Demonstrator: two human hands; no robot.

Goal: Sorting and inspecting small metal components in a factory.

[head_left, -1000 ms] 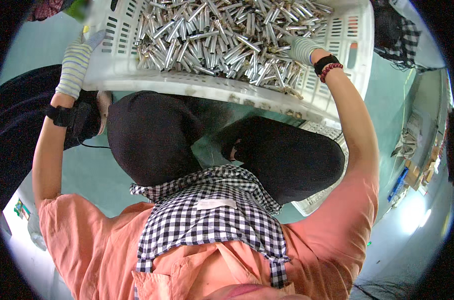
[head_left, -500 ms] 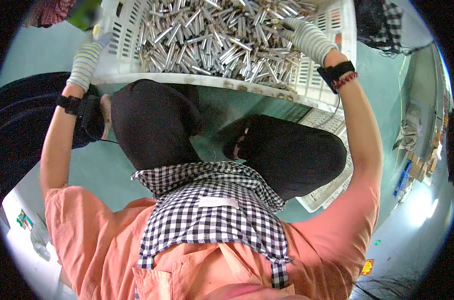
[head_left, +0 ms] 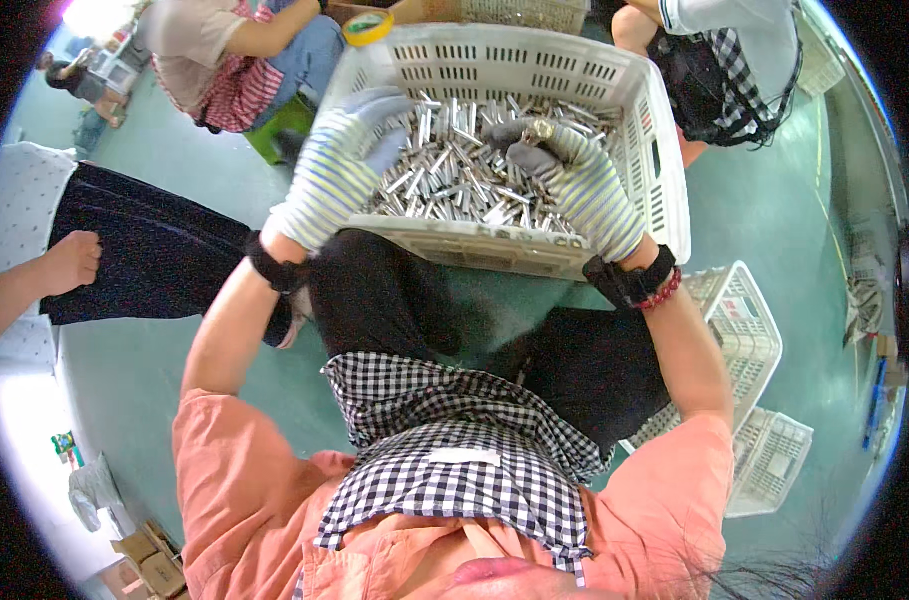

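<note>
A white slotted crate (head_left: 404, 228) in front of me holds a heap of short silvery metal tubes (head_left: 459, 180). My left hand (head_left: 334, 165), in a striped grey-coated glove, is over the crate's left side with its fingers stretched and thumb apart, holding nothing I can see. Above the tubes at the right, my right hand (head_left: 592, 180), gloved alike, has its fingers curled together. A small brass-coloured piece (head_left: 543, 129) shows at its fingertips; its exact kind is too small to tell.
A yellow tape roll (head_left: 367, 28) is at the crate's far left corner. People sit beyond on both sides; another stands at my left, a fist (head_left: 71, 263) showing. White baskets (head_left: 749, 340) stand on the floor at my right. Cardboard boxes (head_left: 149, 560) lie lower left.
My left hand has left the crate's left rim and come inward over the tubes. My right hand now curls around a small piece. The view has shifted, showing more of the crate's far side.
</note>
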